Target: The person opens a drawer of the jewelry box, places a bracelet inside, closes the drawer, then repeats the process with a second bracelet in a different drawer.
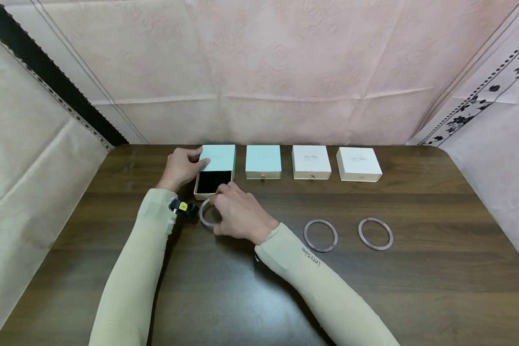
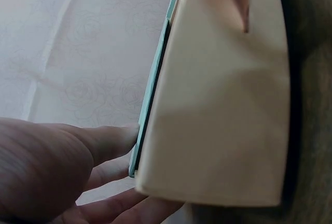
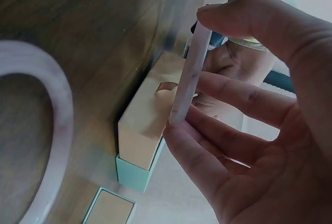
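Two loose bangles (image 1: 322, 250) lie flat, apart, on table (image 1: 207, 293), right of my right hand (image 1: 242, 211). Right hand pinches another bangle (image 3: 191, 73) by rim between thumb and fingertips, tilted, just before drawer (image 1: 214, 182); such hold probably keeps palm off ring. Drawer sticks out toward me, black lining exposed. Left hand (image 1: 182, 168) grips teal box (image 1: 218, 157) by left side, likely bracing it against sliding. Right of it, in row: second teal box (image 1: 263, 158), two white boxes (image 1: 311, 161), all closed.

Cloth-screened workspace — patterned hangings (image 1: 277, 72) on three sides; wood-grain table (image 1: 225, 293); room type unclear.
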Available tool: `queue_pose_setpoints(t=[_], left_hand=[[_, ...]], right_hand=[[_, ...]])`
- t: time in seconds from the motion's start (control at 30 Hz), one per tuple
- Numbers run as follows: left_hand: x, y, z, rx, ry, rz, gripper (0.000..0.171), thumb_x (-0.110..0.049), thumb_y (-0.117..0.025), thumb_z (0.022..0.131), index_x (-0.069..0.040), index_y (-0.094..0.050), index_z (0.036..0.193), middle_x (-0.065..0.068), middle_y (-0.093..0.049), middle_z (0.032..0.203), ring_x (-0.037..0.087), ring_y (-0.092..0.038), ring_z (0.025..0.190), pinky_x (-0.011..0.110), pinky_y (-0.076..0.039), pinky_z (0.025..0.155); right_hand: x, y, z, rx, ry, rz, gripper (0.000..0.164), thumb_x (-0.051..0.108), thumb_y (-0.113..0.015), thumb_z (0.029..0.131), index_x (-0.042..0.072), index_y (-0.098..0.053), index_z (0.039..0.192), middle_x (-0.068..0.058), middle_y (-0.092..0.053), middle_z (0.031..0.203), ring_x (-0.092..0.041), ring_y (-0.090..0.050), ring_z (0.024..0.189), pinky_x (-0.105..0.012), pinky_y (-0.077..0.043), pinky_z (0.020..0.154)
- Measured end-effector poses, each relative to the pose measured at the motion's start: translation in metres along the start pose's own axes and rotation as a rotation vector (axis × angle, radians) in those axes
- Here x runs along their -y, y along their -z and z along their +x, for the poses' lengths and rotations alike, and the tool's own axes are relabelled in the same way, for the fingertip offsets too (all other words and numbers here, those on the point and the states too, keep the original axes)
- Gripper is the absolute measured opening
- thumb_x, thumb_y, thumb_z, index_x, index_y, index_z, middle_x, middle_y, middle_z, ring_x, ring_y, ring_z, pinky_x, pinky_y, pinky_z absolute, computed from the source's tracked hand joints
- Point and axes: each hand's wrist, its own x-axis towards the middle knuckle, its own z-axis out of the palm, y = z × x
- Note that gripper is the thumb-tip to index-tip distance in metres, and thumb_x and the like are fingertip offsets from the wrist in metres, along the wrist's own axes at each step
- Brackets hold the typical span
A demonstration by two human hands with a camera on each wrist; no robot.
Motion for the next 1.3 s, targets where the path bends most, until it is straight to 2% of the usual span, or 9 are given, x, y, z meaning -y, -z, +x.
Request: queue_pose_setpoints(t=[0.23,0.4,0.6,0.87,1.07,1.3], left_hand=[[-0.001,0.0,0.001,-0.002,-0.01,0.009,0.056,-0.037,-0.062,0.102,-0.014,-0.047,0.152,0.019,-0.064,0.125,0.025,-0.054,0.091,0.033,-0.045,0.074],[0.0,0.0,0.0,-0.011,-0.014,0.007,0.056,-0.036,-0.063,0.102,-0.014,-0.048,0.152,0.019,-0.064,0.129,0.025,-0.056,0.098,0.034,-0.046,0.077],[0.0,0.001,0.0,-0.015,-0.014,0.009,0.056,-0.037,-0.063,0.102,-0.015,-0.048,0.152,0.018,-0.064,0.127,0.025,-0.057,0.095,0.033,-0.046,0.075],[-0.001,0.001,-0.001,-0.005,-0.006,0.002,0.056,-0.036,-0.062,0.103,-0.014,-0.047,0.153,0.02,-0.061,0.135,0.028,-0.057,0.111,0.038,-0.047,0.084],[-0.001,0.0,0.001,-0.003,-0.004,-0.001,0.056,-0.035,-0.062,0.103,-0.014,-0.047,0.152,0.02,-0.06,0.138,0.03,-0.057,0.117,0.039,-0.047,0.086],[0.0,0.0,0.001,-0.004,0.0,-0.006,0.056,-0.035,-0.062,0.103,-0.014,-0.047,0.152,0.02,-0.06,0.139,0.03,-0.057,0.121,0.04,-0.048,0.089]], right_hand=[[-0.002,0.003,0.003,-0.004,-0.006,0.009,0.03,0.03,-0.082,0.084,0.013,-0.077,0.108,-0.001,-0.062,0.111,-0.019,-0.048,0.1,-0.03,-0.049,0.064],[-0.002,0.004,0.006,-0.004,-0.02,0.018,0.032,0.031,-0.083,0.084,0.014,-0.077,0.111,-0.001,-0.062,0.112,-0.019,-0.048,0.102,-0.031,-0.05,0.064],[-0.004,0.006,0.01,0.002,-0.035,0.022,0.03,0.032,-0.082,0.085,0.016,-0.077,0.11,-0.001,-0.061,0.114,-0.02,-0.049,0.106,-0.033,-0.051,0.066],[-0.007,0.008,0.013,-0.001,-0.05,0.037,0.025,0.032,-0.081,0.087,0.014,-0.077,0.103,-0.002,-0.063,0.118,-0.02,-0.05,0.106,-0.032,-0.052,0.07],[-0.009,0.009,0.015,-0.01,-0.056,0.064,0.019,0.031,-0.08,0.086,0.013,-0.074,0.091,0.0,-0.063,0.11,-0.018,-0.049,0.102,-0.031,-0.051,0.071],[-0.011,0.009,0.017,-0.026,-0.053,0.08,0.015,0.027,-0.079,0.086,0.013,-0.074,0.089,0.002,-0.064,0.103,-0.017,-0.051,0.099,-0.031,-0.052,0.075]])
